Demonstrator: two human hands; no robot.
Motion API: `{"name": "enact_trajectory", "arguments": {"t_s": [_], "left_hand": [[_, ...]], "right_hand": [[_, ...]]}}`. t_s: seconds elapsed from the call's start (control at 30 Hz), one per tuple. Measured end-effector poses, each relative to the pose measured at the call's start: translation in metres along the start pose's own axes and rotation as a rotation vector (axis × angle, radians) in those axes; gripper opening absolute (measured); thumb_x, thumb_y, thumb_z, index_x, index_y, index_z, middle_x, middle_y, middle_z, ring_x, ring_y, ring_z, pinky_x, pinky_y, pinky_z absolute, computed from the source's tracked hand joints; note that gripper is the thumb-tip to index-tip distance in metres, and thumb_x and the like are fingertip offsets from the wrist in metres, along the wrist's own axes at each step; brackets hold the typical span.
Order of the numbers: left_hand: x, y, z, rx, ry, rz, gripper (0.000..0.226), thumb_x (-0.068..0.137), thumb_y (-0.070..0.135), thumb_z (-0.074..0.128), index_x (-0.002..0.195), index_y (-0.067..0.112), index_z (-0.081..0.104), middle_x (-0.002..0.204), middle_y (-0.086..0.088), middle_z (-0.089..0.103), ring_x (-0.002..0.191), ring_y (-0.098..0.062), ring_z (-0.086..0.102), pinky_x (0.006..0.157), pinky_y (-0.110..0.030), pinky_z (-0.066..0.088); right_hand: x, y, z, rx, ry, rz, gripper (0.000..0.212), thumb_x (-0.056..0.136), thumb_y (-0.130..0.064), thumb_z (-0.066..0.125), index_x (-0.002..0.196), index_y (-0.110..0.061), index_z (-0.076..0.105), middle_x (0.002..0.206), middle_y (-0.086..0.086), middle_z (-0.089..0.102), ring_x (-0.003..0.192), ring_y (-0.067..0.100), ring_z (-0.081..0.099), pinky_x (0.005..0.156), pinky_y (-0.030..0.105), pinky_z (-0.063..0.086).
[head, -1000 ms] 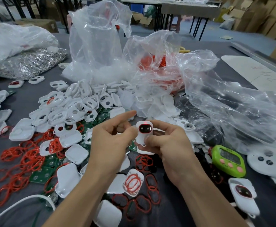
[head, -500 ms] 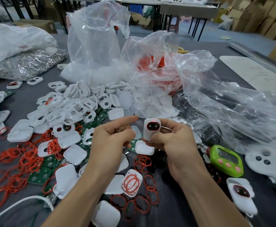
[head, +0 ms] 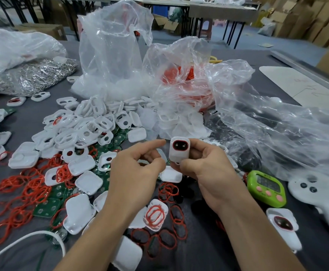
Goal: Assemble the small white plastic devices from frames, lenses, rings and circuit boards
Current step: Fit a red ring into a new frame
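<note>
White device (head: 179,150): seen by the head camera, held upright in the air, up and left of the green timer (head: 266,187); its red-rimmed dark window faces the camera.
Right hand (head: 208,169): thumb and fingers are curled round the device's right side and lower end, clamped on it.
Left hand (head: 136,169): just left of the device, on the side away from the timer. The index finger is stretched toward the device's top corner and the other fingers are curled. Whether it touches the device or holds anything cannot be told.
Red rings (head: 23,192): scattered left of the timer, thickest at the far left.
White frames (head: 81,126): a heap up and well left of the timer.
Circuit boards (head: 46,209): green, lying among the rings well left of the timer.
Second device (head: 283,225): lying flat just below the timer.
White controller (head: 316,194): just right of the timer.
Plastic bags (head: 111,45): clear and crumpled, behind the timer.
Table (head: 208,251): dark grey, under the timer and everything else.
</note>
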State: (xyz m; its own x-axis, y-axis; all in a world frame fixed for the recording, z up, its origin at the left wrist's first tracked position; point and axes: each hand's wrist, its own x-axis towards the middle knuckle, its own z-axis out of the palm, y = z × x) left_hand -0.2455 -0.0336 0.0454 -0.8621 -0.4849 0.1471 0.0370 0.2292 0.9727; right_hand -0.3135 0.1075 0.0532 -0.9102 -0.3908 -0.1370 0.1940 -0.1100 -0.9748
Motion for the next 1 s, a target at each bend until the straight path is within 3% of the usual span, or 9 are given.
{"name": "enact_trajectory", "arguments": {"t_s": [0.1,0.17,0.33,0.43,0.57,0.73,0.8,0.9,1.0], "left_hand": [[-0.008,0.004,0.003,0.148,0.032,0.08,0.046,0.076,0.013,0.068,0.111,0.042,0.077,0.09,0.017,0.069,0.084,-0.006,0.066,0.078,-0.03,0.054],[-0.012,0.006,0.006,0.212,0.034,0.131,0.049,0.075,0.018,0.066,0.115,0.044,0.075,0.096,0.024,0.067,0.089,-0.003,0.066,0.081,-0.022,0.053],[-0.021,0.011,0.008,0.352,0.025,0.262,0.051,0.079,0.017,0.067,0.125,0.038,0.071,0.1,0.027,0.065,0.098,0.008,0.059,0.088,0.003,0.034],[-0.032,0.015,0.011,0.457,-0.016,0.383,0.051,0.08,0.01,0.065,0.127,0.027,0.072,0.108,0.013,0.071,0.101,-0.003,0.06,0.092,-0.005,0.037],[-0.058,0.018,0.027,0.59,-0.135,0.521,0.051,0.078,0.0,0.072,0.124,0.021,0.075,0.111,0.003,0.075,0.101,-0.019,0.065,0.085,-0.024,0.046],[-0.071,0.014,0.042,0.668,-0.355,0.501,0.047,0.084,0.008,0.071,0.13,0.02,0.072,0.121,0.001,0.074,0.115,-0.024,0.063,0.102,-0.028,0.039],[-0.072,0.013,0.044,0.675,-0.382,0.488,0.047,0.086,0.014,0.072,0.132,0.023,0.07,0.126,0.003,0.072,0.119,-0.021,0.06,0.103,-0.026,0.036],[-0.072,0.01,0.044,0.648,-0.388,0.5,0.05,0.086,0.016,0.072,0.135,0.024,0.068,0.128,0.004,0.071,0.122,-0.018,0.058,0.106,-0.023,0.033],[-0.065,0.008,0.044,0.664,-0.327,0.498,0.064,0.088,0.014,0.069,0.15,0.019,0.052,0.137,-0.002,0.065,0.135,-0.02,0.048,0.115,-0.025,0.026]], "right_hand": [[0.0,0.001,-0.002,0.04,-0.006,-0.015,0.06,0.073,0.037,0.052,0.109,-0.007,0.073,0.101,0.014,0.079,0.096,0.024,0.076,0.08,0.027,0.061],[-0.001,0.0,-0.003,0.044,-0.005,-0.021,0.064,0.071,0.039,0.05,0.109,-0.006,0.072,0.104,0.015,0.079,0.099,0.026,0.076,0.083,0.03,0.062],[-0.025,-0.01,-0.009,-0.015,-0.008,0.024,0.055,0.08,0.033,0.051,0.109,-0.009,0.072,0.101,0.014,0.079,0.093,0.024,0.074,0.088,0.036,0.062],[-0.067,-0.011,-0.033,-0.03,0.08,0.074,0.048,0.084,0.028,0.054,0.107,-0.01,0.072,0.094,0.01,0.08,0.086,0.018,0.075,0.077,0.03,0.064],[-0.131,-0.005,-0.072,-0.236,0.361,0.144,0.047,0.081,0.024,0.06,0.112,-0.009,0.074,0.089,0.009,0.08,0.076,0.016,0.076,0.062,0.023,0.058],[-0.163,-0.001,-0.078,-0.494,0.521,0.151,0.035,0.083,0.0,0.069,0.107,-0.025,0.074,0.074,-0.002,0.078,0.067,0.019,0.077,0.077,0.044,0.065],[-0.166,0.0,-0.079,-0.694,0.547,0.094,0.033,0.079,-0.012,0.072,0.107,-0.03,0.072,0.068,-0.01,0.076,0.066,0.007,0.073,0.076,0.033,0.062],[-0.171,-0.006,-0.079,-0.855,0.728,-0.066,0.027,0.077,-0.012,0.072,0.089,-0.036,0.072,0.062,-0.019,0.07,0.058,-0.002,0.064,0.052,0.007,0.044],[-0.166,-0.012,-0.084,-0.808,0.809,-0.128,0.031,0.079,-0.005,0.07,0.079,-0.036,0.074,0.064,-0.022,0.069,0.059,-0.003,0.064,0.052,0.004,0.042]]}}
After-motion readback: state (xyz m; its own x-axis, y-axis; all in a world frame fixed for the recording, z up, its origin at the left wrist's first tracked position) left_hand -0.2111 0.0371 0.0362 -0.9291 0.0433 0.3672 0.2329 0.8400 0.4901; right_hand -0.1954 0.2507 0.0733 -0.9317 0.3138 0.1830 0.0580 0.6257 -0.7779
